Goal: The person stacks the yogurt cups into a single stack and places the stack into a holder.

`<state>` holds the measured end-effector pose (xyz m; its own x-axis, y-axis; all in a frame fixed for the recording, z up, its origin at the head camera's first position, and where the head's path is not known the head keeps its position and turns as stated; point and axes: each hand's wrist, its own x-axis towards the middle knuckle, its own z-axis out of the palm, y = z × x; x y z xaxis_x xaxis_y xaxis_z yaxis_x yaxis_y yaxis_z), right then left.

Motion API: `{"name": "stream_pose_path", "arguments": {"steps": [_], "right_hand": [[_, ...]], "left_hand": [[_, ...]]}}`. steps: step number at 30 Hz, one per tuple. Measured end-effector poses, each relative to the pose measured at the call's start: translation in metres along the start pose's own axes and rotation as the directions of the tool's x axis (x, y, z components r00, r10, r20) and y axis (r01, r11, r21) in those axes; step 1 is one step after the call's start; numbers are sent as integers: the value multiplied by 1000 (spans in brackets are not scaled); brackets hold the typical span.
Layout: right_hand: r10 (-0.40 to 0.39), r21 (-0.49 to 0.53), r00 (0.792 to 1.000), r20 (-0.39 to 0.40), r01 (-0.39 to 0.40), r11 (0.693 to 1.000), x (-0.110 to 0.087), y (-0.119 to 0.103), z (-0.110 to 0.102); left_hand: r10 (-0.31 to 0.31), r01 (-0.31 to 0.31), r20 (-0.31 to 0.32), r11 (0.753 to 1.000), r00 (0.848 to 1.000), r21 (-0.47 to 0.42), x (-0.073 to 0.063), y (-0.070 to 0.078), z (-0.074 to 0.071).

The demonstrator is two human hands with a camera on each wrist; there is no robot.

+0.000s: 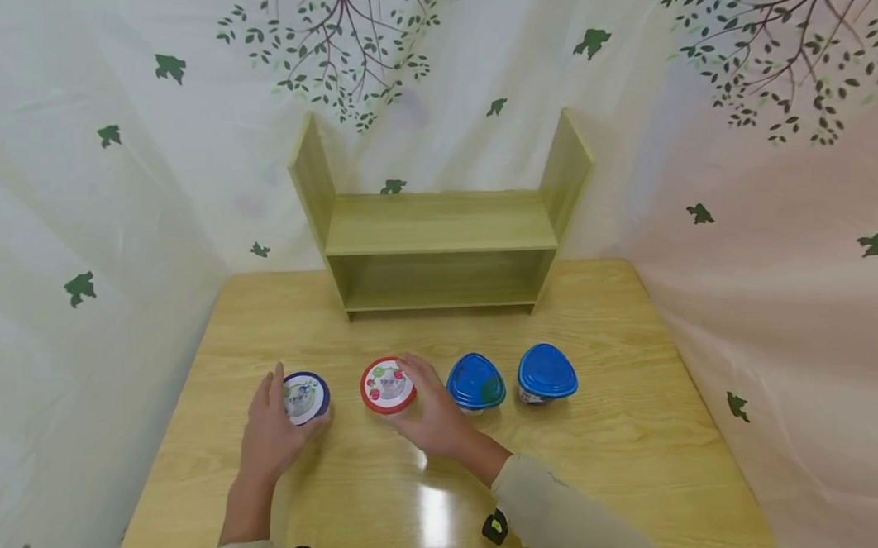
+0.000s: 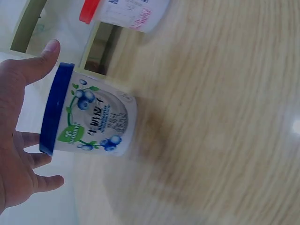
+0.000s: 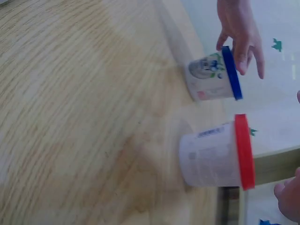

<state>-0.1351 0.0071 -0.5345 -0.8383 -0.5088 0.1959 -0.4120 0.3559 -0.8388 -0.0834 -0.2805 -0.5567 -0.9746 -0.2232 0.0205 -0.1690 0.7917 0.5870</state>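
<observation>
A white tub with a dark blue lid and printed blueberries [image 2: 96,117] stands upright on the table. My left hand [image 1: 274,435] is spread around its lid, thumb on one side and fingers on the other. In the left wrist view the thumb looks apart from the lid. To the right stands a white tub with a red lid [image 1: 388,386], upright too. My right hand [image 1: 435,414] reaches around its right side with loose fingers. The right wrist view shows a bit of that hand's fingers [image 3: 289,196] apart from the red lid.
Two tubs with rounded triangular blue lids, one nearer [image 1: 475,382] and one farther right [image 1: 547,372], stand right of my right hand. Behind them a wooden shelf unit [image 1: 442,223] with raised sides stands at the table's back edge. Leaf-patterned cloth [image 1: 774,283] surrounds the wooden table [image 1: 607,473].
</observation>
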Motion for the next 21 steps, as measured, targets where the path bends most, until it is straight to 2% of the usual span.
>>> {"name": "stream_pose_path", "arguments": {"steps": [3,7,14,18,21], "right_hand": [[92,-7,996,14,-92,996,5,4,10],[203,-22,979,26,-202,979,12,10,21],[321,-34,947,10,-321,947,24,22,36],[363,-15,932,2,-363,932,27,28,41],[377,-3,926,-2,-377,926,28,31,42]], "left_hand": [[-26,27,32,999,999,-29,-1,-1,5],[-32,34,40,998,999,-53,-1,-3,10],[11,-7,47,996,999,-84,8,-3,12],[17,-12,31,985,999,-173,15,-3,19],[26,-28,-10,958,1000,-285,19,-3,29]]}}
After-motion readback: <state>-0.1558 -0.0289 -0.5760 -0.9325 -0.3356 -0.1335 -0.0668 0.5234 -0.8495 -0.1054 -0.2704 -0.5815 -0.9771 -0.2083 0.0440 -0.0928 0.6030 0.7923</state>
